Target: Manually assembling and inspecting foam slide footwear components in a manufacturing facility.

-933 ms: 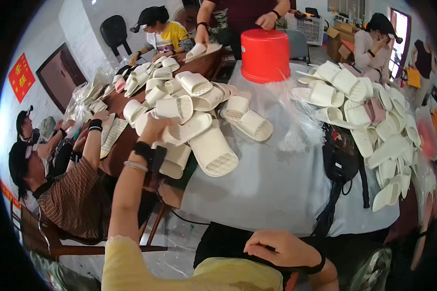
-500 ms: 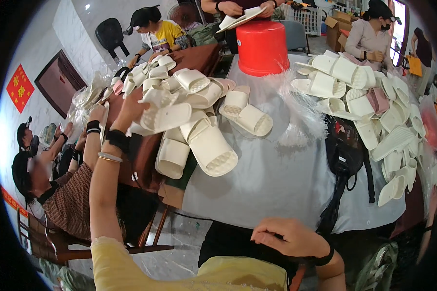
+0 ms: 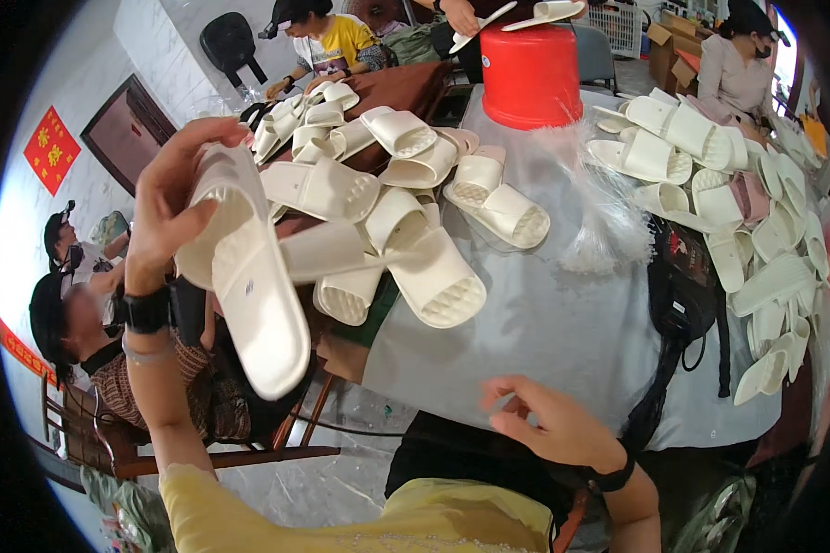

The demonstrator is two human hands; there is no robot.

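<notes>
My left hand (image 3: pixel 171 189), raised at the left, grips a cream slide slipper (image 3: pixel 263 318) with its thumb in the strap opening. The slipper hangs tilted with its sole end toward me. A blurred pale piece (image 3: pixel 332 253) juts out beside it; whether it belongs to a second slipper I cannot tell. Behind lies a heap of cream slippers (image 3: pixel 438 286) on the table. My right hand (image 3: pixel 558 424) hovers over the table's near edge, fingers bent and apart, with nothing in them.
An overturned red bucket (image 3: pixel 530 83) stands at the far side, beside a bundle of clear plastic strands (image 3: pixel 609 221). A black bag (image 3: pixel 678 295) lies before more slippers (image 3: pixel 775 286) at the right. Several people work around; one person's hand (image 3: pixel 461 17) holds a slipper near the bucket.
My left hand has lifted the slipper off the heap and brought it left and nearer, turning it. My right hand has opened a little. Across the table, the person's two slippers are now apart.
</notes>
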